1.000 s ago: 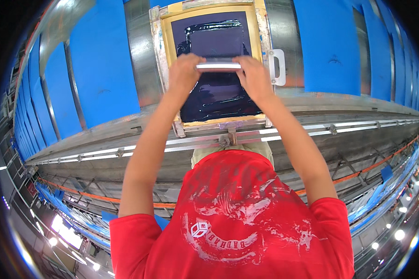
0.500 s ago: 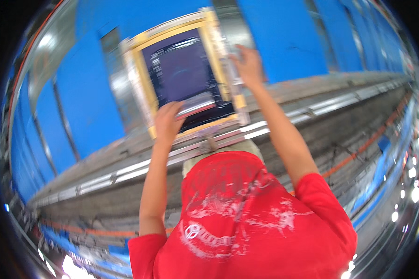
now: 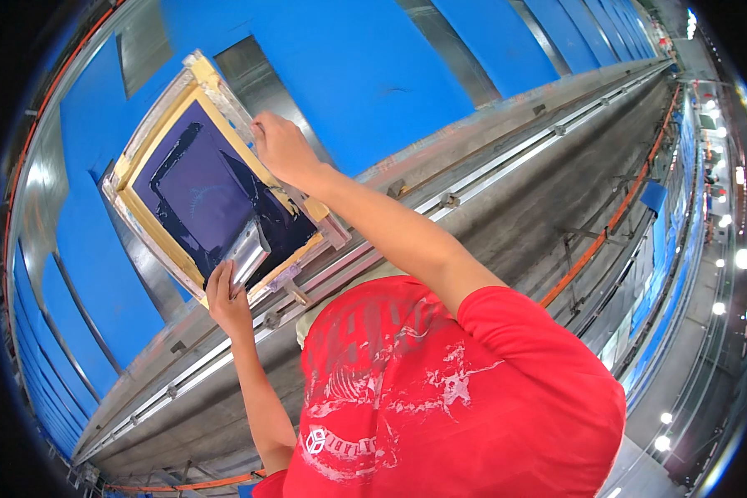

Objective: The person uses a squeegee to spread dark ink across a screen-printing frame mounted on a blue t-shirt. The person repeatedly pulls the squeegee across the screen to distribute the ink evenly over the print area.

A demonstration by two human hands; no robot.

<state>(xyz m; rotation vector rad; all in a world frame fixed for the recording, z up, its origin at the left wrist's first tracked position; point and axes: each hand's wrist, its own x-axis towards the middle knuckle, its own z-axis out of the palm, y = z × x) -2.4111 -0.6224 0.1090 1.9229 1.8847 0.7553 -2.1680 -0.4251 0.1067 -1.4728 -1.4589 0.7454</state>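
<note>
Over the lower end of the printing screen frame [image 3: 159,236], your squeegee [image 3: 249,253] is slanting across the dark ink [image 3: 289,236]. Your left hand [image 3: 228,305] is gripping its near end; your right hand [image 3: 289,153] is bending at the frame's right side, but I cannot tell whether it is grasping anything. To work well, you should be holding the blade inside the frame and handling the frame level so ink is not spilling. One squeegee, one frame and two hands are showing; several blue sheets [image 3: 373,83] are flanking the frame.
</note>
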